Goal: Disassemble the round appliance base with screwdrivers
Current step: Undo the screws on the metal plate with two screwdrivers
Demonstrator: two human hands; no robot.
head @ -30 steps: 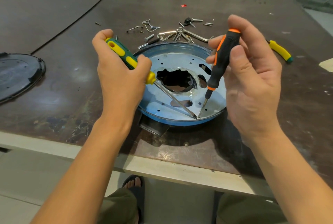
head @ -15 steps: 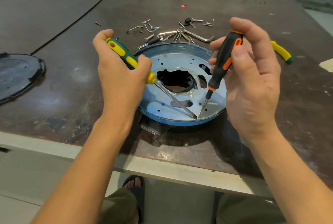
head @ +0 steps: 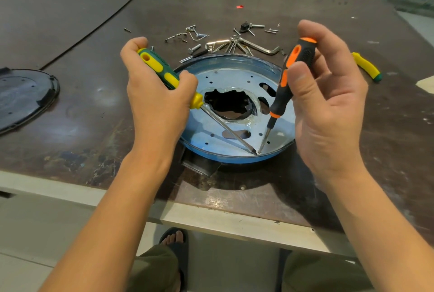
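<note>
Near edge of the dark brown counter (head: 94, 103): the round blue-rimmed metal appliance base (head: 230, 75) sits between both hands. The left hand (head: 155, 99) has its fingers wrapped round the green-and-yellow screwdriver (head: 162, 71). The right hand (head: 328, 108) pinches the slim black-and-orange screwdriver (head: 288, 80) between thumb and fingers. Both tips meet at one small screw (head: 259, 152) by the near rim. Looks well along to me: the black round plastic cover (head: 21, 96) is off to the left, and there's a heap of loose screws and metal bits (head: 225, 42) behind. I'd guess this screw and the plate are what's left.
</note>
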